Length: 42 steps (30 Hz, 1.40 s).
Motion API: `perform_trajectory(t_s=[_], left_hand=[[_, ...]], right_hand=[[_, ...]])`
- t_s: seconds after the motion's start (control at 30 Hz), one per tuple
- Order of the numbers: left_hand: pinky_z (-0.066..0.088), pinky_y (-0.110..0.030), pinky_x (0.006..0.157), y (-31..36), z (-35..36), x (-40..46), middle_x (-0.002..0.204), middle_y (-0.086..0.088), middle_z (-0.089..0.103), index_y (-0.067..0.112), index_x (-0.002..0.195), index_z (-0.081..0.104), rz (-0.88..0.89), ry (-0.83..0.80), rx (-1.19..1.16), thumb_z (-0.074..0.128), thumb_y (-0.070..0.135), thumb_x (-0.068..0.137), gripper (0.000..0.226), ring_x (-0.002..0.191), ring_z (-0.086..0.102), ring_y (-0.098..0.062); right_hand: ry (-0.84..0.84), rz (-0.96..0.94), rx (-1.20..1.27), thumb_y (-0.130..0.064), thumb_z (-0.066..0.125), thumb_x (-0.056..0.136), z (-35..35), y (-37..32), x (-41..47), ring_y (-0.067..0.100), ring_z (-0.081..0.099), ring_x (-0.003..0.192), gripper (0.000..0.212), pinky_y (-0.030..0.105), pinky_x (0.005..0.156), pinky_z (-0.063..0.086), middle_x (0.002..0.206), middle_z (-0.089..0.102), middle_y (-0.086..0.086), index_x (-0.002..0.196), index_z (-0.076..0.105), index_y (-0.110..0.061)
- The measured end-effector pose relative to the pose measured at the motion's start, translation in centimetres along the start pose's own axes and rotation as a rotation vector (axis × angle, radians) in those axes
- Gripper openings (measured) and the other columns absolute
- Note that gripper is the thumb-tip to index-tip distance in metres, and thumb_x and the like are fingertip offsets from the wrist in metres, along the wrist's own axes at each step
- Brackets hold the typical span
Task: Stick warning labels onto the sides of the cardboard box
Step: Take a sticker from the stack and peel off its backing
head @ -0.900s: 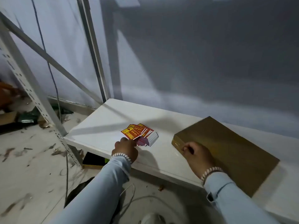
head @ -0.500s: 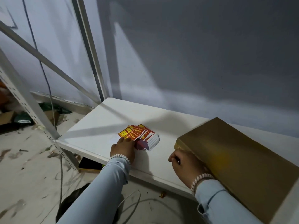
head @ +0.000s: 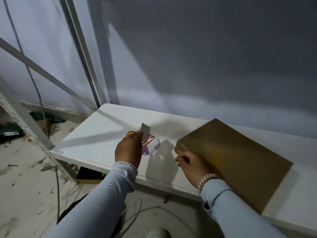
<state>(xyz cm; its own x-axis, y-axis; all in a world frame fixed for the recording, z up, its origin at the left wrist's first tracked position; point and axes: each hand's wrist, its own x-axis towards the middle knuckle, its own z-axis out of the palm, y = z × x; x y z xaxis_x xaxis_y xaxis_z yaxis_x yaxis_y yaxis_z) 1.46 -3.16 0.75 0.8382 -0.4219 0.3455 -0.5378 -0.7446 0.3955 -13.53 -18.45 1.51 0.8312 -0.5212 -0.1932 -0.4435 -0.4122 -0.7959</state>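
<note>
White shelving board (head: 96, 134) against a grey wall: the left hand (head: 129, 150) pinches one pale label (head: 145, 134) at its fingertips, above the red-and-yellow label stack (head: 151, 143). The right hand (head: 192, 164), fingers curled, steadies the flat brown cardboard box (head: 235, 158). No label is visibly stuck yet.

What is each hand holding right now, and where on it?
The left hand pinches a single label by its lower edge, white back showing, above the label stack. The right hand rests against the cardboard box near corner, gripping nothing visible.
</note>
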Motion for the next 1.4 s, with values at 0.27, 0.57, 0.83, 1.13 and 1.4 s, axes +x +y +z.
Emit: perform_trajectory(t_s=[0.27, 0.57, 0.83, 1.13, 1.4], left_hand=[[0.048, -0.026, 0.077, 9.8, -0.9, -3.4, 0.099, -0.003, 0.074, 0.025, 0.103, 0.069, -0.092, -0.035, -0.379, 0.054, 0.011, 0.089, 0.025, 0.091, 0.067, -0.024], [0.05, -0.027, 0.081, 17.2, -3.6, -6.6, 0.099, -0.009, 0.072, 0.011, 0.098, 0.068, -0.199, -0.256, -0.594, 0.061, 0.016, 0.083, 0.017, 0.093, 0.067, -0.026], [0.057, -0.05, 0.076, 20.5, -3.9, -9.0, 0.069, -0.01, 0.073, 0.019, 0.062, 0.071, -0.427, -0.264, -1.023, 0.058, 0.031, 0.082, 0.026, 0.074, 0.071, -0.029], [0.045, -0.04, 0.097, 18.3, -2.6, -7.5, 0.122, -0.001, 0.062, 0.028, 0.124, 0.055, -0.221, -0.136, -0.679, 0.067, 0.034, 0.081, 0.045, 0.113, 0.056, -0.023], [0.054, -0.032, 0.072, 17.9, -1.8, -6.8, 0.084, -0.006, 0.07, 0.015, 0.082, 0.066, -0.198, -0.221, -0.793, 0.068, 0.02, 0.083, 0.006, 0.077, 0.066, -0.022]], right_hand=[[0.172, 0.063, 0.31, -0.017, 0.048, 0.095, -1.7, -0.8, -3.8, 0.018, 0.061, 0.097, 0.016, 0.022, 0.071, 0.047, 0.104, 0.065, 0.0, 0.103, 0.062, -0.018], [0.367, -0.041, 0.304, -0.024, 0.049, 0.096, -4.7, -0.8, -8.0, 0.008, 0.06, 0.091, 0.021, 0.018, 0.076, 0.046, 0.102, 0.062, -0.006, 0.112, 0.062, -0.019], [0.504, -0.052, 0.494, -0.03, 0.061, 0.089, -6.4, -1.0, -9.0, 0.016, 0.066, 0.089, 0.009, 0.035, 0.082, 0.055, 0.091, 0.069, -0.003, 0.094, 0.065, -0.023], [0.454, -0.007, 0.339, -0.028, 0.045, 0.097, -8.3, 0.2, -8.7, 0.014, 0.061, 0.086, 0.028, 0.016, 0.066, 0.044, 0.098, 0.068, 0.004, 0.102, 0.067, -0.011], [0.401, 0.044, 0.374, -0.03, 0.051, 0.094, -8.8, 0.9, -8.2, 0.013, 0.065, 0.085, 0.019, 0.019, 0.064, 0.048, 0.087, 0.069, -0.006, 0.091, 0.068, -0.021]])
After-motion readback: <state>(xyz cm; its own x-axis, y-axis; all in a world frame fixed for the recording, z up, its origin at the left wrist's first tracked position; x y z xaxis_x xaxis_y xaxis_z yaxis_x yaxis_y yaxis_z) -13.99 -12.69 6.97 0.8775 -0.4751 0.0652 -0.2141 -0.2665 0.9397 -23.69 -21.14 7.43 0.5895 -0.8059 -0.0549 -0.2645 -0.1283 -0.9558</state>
